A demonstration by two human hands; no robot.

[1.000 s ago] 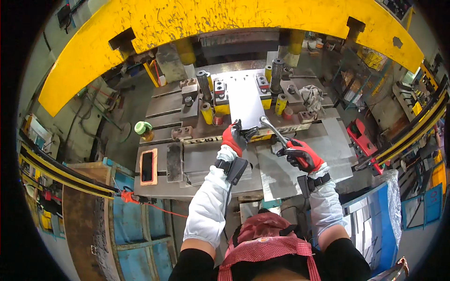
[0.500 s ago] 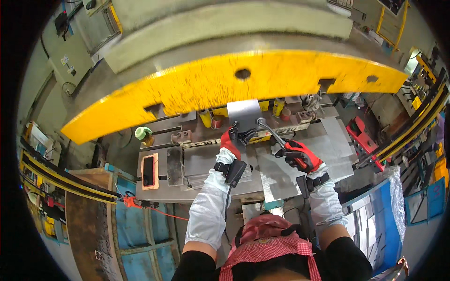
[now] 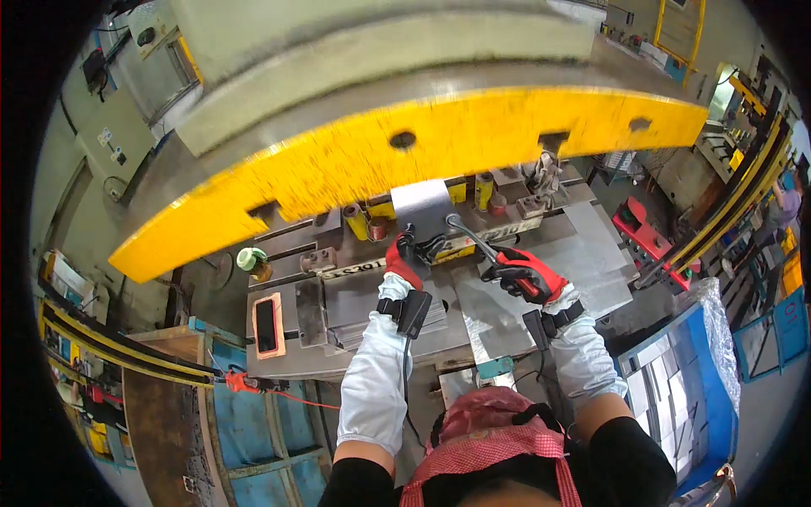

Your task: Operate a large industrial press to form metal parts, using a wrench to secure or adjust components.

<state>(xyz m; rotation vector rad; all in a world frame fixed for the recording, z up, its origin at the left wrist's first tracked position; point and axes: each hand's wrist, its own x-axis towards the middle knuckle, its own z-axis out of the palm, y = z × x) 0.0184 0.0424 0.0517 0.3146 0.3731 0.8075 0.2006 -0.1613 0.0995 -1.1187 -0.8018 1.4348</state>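
A small flat metal plate [image 3: 421,201] lies in the press opening under the yellow beam, its near edge toward me. My left hand [image 3: 409,257], in a red and black glove, is closed at that near edge, thumb at the plate; some fingers are hard to make out. My right hand [image 3: 525,275], gloved alike, is wrapped round the handle of a rod-shaped tool [image 3: 475,238] with a round metal end. That round end rests at the plate's near right corner.
The yellow press beam [image 3: 338,176] spans above my hands. Stacked metal sheets [image 3: 359,308] lie left, larger sheets [image 3: 532,313] right. A phone [image 3: 267,326] and a green-capped bottle [image 3: 253,262] are further left. A blue bin [image 3: 701,372] with metal pieces stands at lower right.
The view has shifted a little, so the press and table sit slightly further left. Both hands keep about the same places at the plate, with the tool's round end still by its corner.
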